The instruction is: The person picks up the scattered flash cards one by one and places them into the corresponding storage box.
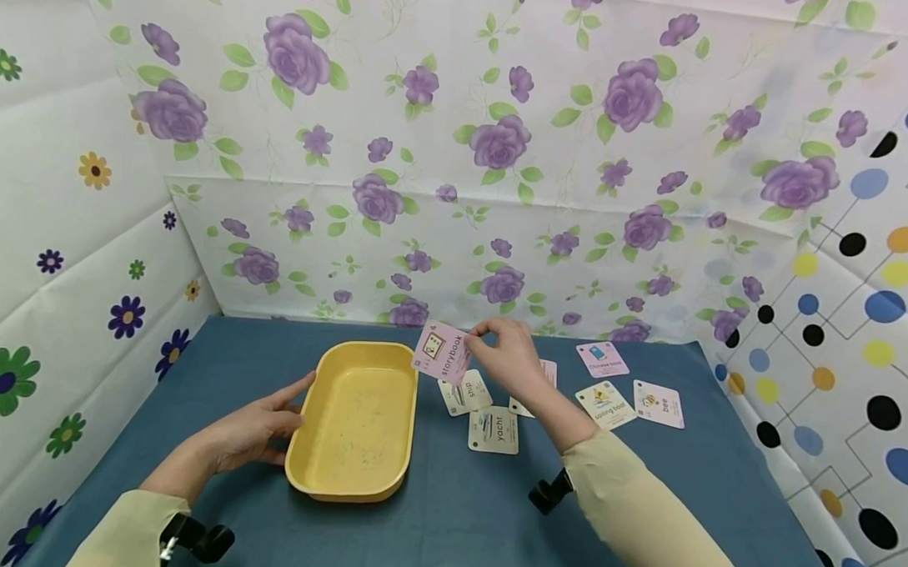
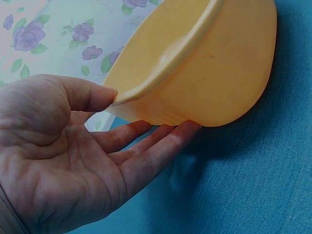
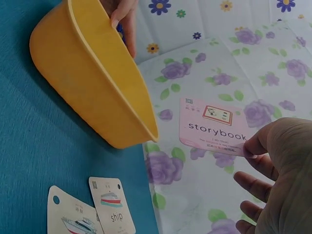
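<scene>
**Tray gripped, storybook card raised**

The left hand grips the tray's left side, thumb at the rim, fingers against the wall. The right hand pinches the storybook card by its edge, held up near the tray's right rim. On the blue cloth lie the ship card, yacht card, a half-hidden card, Chinese book card, a cream card and the bee card.
</scene>
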Motion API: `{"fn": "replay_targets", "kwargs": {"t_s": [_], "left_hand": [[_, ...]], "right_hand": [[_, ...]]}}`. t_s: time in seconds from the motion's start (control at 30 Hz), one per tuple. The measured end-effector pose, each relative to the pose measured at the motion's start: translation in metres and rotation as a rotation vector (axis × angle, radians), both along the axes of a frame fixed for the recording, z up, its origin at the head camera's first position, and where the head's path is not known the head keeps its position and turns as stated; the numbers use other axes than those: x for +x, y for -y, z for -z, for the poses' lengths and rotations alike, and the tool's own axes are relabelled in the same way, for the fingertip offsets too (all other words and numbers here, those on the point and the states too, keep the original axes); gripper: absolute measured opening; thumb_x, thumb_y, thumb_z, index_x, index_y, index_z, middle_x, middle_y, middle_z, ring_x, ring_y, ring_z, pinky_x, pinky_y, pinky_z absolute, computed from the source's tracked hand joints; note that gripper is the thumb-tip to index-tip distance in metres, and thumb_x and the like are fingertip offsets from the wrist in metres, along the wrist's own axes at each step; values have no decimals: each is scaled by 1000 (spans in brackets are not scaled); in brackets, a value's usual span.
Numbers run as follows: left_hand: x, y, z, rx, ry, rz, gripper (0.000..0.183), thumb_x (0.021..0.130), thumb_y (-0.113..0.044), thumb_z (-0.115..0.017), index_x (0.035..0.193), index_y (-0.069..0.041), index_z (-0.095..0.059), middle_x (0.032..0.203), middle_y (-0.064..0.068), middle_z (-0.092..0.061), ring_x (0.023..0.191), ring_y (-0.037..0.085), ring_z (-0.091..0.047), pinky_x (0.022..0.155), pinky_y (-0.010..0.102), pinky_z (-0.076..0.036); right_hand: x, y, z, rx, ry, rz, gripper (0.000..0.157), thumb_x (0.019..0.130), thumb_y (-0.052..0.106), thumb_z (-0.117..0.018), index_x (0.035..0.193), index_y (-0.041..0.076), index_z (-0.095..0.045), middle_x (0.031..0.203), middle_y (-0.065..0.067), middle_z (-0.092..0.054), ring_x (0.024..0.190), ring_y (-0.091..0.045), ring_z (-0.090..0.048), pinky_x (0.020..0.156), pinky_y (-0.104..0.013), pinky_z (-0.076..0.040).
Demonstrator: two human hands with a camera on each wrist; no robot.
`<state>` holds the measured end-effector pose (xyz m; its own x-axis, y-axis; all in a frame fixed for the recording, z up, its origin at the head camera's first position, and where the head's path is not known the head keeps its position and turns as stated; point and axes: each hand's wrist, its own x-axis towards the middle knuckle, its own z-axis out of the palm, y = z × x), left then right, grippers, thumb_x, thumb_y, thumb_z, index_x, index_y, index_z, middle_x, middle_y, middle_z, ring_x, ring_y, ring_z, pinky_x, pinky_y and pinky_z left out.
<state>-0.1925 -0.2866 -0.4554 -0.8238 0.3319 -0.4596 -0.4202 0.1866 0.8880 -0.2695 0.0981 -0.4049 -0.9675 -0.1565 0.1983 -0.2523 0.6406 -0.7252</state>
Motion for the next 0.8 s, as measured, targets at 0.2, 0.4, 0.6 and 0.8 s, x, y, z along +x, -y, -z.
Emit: {"fn": "replay_targets", "kwargs": {"t_s": [0.2,0.4,0.6,0.8], "left_hand": [[0,0,0,-2,-2,-2,83,106,-11,-52,166,-33,1,164,31,-17,128,39,-54,85,55,-55],[1,0,0,-10,-24,1,82,106,-11,-51,166,-33,0,163,31,-18,128,39,-54,85,55,-55],[2,0,-1,-9,-33,0,82,106,-11,-51,166,-33,0,163,31,-20,126,39,-56,85,55,-55],[2,0,-1,-4,-28,9,83,106,-11,-52,166,-33,1,163,31,-18,127,39,-55,85,55,-55]], "right_hand": [[-2,11,2,-6,5,-20,18,99,34,-65,97,19,-74,130,-8,-62,138,-32,-39,107,-56,-36],[-3,24,3,-7,-7,-51,18,100,35,-64,97,20,-74,127,-5,-63,136,-31,-41,106,-54,-36],[-5,37,4,-3,-19,-78,16,99,34,-64,97,21,-74,129,-5,-63,135,-32,-42,104,-54,-39],[-4,50,3,51,-34,-97,16,99,34,-65,97,20,-74,126,-5,-65,135,-32,-43,105,-53,-39]]}}
